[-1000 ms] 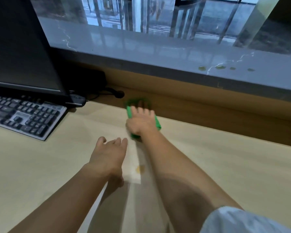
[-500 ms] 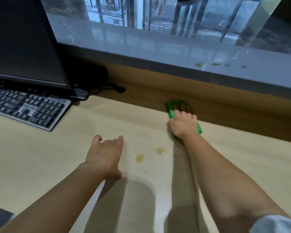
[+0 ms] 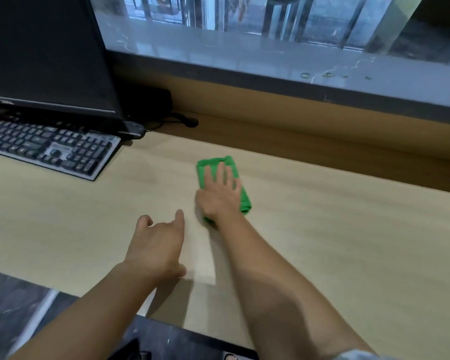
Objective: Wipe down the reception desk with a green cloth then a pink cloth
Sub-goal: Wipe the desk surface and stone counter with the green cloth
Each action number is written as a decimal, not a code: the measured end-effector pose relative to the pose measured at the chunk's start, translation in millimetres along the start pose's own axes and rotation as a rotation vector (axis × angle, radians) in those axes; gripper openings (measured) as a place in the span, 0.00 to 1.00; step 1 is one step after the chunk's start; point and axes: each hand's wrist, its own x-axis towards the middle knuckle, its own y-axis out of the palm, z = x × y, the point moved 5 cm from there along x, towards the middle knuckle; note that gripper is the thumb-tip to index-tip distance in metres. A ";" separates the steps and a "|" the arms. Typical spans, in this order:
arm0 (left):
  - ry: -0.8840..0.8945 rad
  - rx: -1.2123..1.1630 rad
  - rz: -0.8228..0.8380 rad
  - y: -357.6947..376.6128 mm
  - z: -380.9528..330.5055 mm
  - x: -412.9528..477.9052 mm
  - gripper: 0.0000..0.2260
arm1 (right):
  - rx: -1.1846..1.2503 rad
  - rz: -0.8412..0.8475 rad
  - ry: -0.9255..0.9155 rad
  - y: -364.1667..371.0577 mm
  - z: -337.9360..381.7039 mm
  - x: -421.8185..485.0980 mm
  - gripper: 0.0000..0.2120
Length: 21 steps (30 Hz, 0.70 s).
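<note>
View from a head-worn camera, looking down over a person's two bare forearms onto a pale, wood-grain reception worktop [image 3: 348, 242]; a folded, soft green cloth [image 3: 213, 165] lies near the middle of the worktop, closer to its far edge than its near one. The right hand [image 3: 218, 196] lies flat on top of the green cloth, fingers straight and spread, pressing it down, not curled round it; green shows beyond the fingertips and along the hand's right side. The left hand [image 3: 156, 245] is just beside it, nearer the front edge, relaxed and holding nothing, forefinger pointing forward; whether it touches the surface cannot be told.

At the far left corner sit a black and grey computer keyboard [image 3: 50, 149] and, behind it, a black flat monitor [image 3: 42, 53]; a raised grey marble ledge [image 3: 270, 61] runs along the back, with a few small yellowish spots [image 3: 327, 74] towards its right end.

This looks like the first step, the green-cloth wipe, under way; no pink cloth is in view. The next move probably calls for steady downward pressure and overlapping strokes across the remaining surface, steering clear of the keyboard; the pink cloth must then be found.
</note>
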 end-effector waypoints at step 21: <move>0.037 0.051 -0.044 16.9 -2.3 -40.5 0.35 | -0.073 -0.085 0.319 -28.7 -157.0 -60.1 0.30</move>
